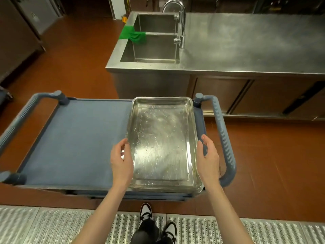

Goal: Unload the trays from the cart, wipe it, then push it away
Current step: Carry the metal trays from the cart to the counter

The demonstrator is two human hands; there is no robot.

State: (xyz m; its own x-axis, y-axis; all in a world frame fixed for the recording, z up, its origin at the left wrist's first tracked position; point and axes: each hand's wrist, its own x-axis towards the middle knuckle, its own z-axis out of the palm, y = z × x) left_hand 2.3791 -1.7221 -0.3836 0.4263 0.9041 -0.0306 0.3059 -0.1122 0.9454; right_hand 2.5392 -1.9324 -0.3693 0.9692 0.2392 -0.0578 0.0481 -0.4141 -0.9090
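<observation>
A shiny steel tray (162, 138), wet with droplets, lies on the right half of the blue cart's top shelf (75, 141). My left hand (121, 159) is at the tray's left rim, fingers loosely bent beside the edge. On the other side my right hand (208, 155) is held open next to the right rim, fingers straight. Neither hand plainly grips the tray. The cart has blue handles at its left end (21, 117) and right end (223, 138).
A steel counter (246, 46) with a sink (153, 44) and faucet (181, 23) stands beyond the cart. A green cloth (135, 36) hangs over the sink divider. Red floor surrounds the cart; a metal grating (52, 226) lies under my feet.
</observation>
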